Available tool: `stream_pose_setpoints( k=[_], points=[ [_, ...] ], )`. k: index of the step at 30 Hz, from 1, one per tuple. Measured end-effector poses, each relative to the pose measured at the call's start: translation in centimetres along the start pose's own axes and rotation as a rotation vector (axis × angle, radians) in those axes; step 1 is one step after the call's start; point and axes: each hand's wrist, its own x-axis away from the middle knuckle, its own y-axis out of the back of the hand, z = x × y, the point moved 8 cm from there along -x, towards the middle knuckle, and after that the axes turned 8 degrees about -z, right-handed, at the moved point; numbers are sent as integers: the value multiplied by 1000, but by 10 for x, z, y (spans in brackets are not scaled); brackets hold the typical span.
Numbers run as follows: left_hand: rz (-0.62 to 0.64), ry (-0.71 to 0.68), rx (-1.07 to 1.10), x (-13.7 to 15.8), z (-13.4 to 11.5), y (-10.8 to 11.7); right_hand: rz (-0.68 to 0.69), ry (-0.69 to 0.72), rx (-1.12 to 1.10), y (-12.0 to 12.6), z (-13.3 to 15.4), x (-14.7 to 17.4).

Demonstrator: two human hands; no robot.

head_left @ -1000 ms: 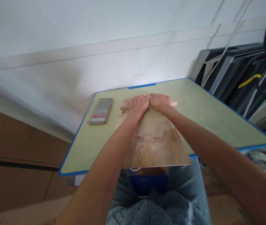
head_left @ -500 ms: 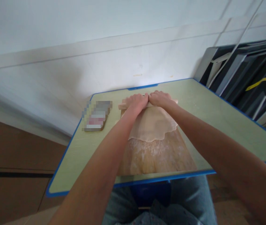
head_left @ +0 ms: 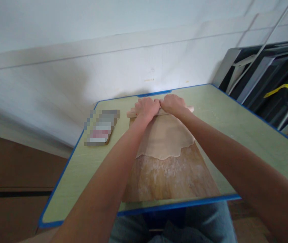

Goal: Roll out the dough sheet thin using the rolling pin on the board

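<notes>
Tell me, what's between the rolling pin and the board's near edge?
In the head view: the dough sheet nearest the rolling pin, then white-dusted wood of the board.

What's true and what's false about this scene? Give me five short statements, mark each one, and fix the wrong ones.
1. The left hand and right hand are both on the rolling pin. True.
2. The hands are far apart, one at each end of the pin. False: they are close together near its middle.
3. White powder shows on the near part of the wooden board. True.
4. The dough is rolled into a ball. False: the dough is a flat sheet.
5. The table has a blue edge. True.
</notes>
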Motion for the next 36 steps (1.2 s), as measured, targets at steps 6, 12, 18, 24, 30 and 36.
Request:
stream_pose_setpoints(
  k=[6,12,18,24,30,36],
  points=[
    [19,26,39,-9,2,-2,-17,-14,-2,-1,1,-9],
    [3,29,53,-22,5,-10,-40,-1,-2,-3,1,-20],
    [27,17,54,-32,4,-14,-63,17,17,-7,1,-30],
    [37,1,37,-40,4,-19,-43,23,25,-11,1,-36],
    [43,-21,22,-31,4,-14,18,-8,-1,-12,-1,-30],
    [72,-17,6,-15,3,-8,57,-17,7,-5,-1,-12]
  ],
)
